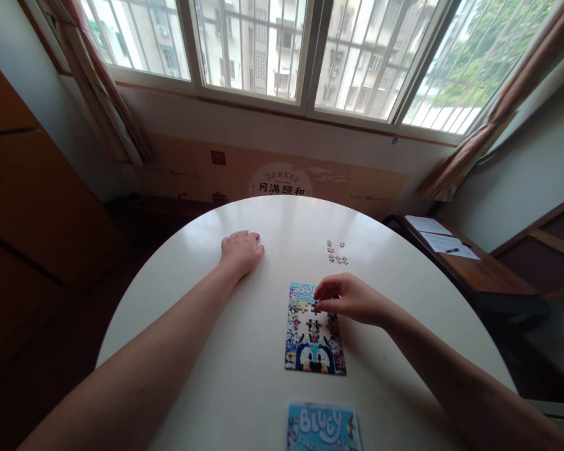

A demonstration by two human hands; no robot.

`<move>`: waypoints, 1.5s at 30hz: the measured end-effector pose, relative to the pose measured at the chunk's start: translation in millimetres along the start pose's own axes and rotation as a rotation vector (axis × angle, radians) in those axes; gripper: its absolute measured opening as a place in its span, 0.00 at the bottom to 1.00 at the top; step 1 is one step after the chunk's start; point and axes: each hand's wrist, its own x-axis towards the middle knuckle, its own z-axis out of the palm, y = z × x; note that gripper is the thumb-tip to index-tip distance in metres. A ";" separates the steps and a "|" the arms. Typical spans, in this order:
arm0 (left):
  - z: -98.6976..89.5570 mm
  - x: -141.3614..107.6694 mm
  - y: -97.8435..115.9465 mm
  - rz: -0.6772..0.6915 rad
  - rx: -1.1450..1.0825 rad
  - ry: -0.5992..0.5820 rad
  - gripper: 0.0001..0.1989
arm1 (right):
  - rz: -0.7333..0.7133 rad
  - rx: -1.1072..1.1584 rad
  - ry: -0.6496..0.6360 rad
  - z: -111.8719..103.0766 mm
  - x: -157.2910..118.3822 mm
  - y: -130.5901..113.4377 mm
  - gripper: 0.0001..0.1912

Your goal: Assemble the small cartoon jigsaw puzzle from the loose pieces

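Note:
A partly filled jigsaw puzzle (314, 354) with a blue cartoon dog lies on the white round table (244, 388). Over its upper right part is my right hand (350, 299), thumb and fingertips pinched on a small dark puzzle piece (316, 307). Pale gaps show in the middle of the picture. My left hand (241, 252) rests on the table at the upper left of the puzzle, its fingers bent and nothing seen in it. Several loose puzzle pieces (338, 259) lie beyond my right hand.
Near the front edge of view lies a blue Bluey picture sheet or box (323, 429). To the right, a wooden side table (493, 269) holds papers (449, 245) and a pen. Barred windows and curtains stand behind the table.

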 end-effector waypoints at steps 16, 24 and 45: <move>4.4 0.7 0.6 0.010 0.000 0.000 0.22 | -0.025 -0.211 0.035 9.4 -6.3 -3.7 0.02; 5.4 1.1 0.7 0.013 -0.004 0.009 0.22 | -0.084 -0.362 0.092 12.0 -10.0 -4.2 0.03; 2.9 0.2 1.5 0.009 -0.007 -0.004 0.23 | -0.139 -0.647 0.084 14.7 -13.2 -15.6 0.05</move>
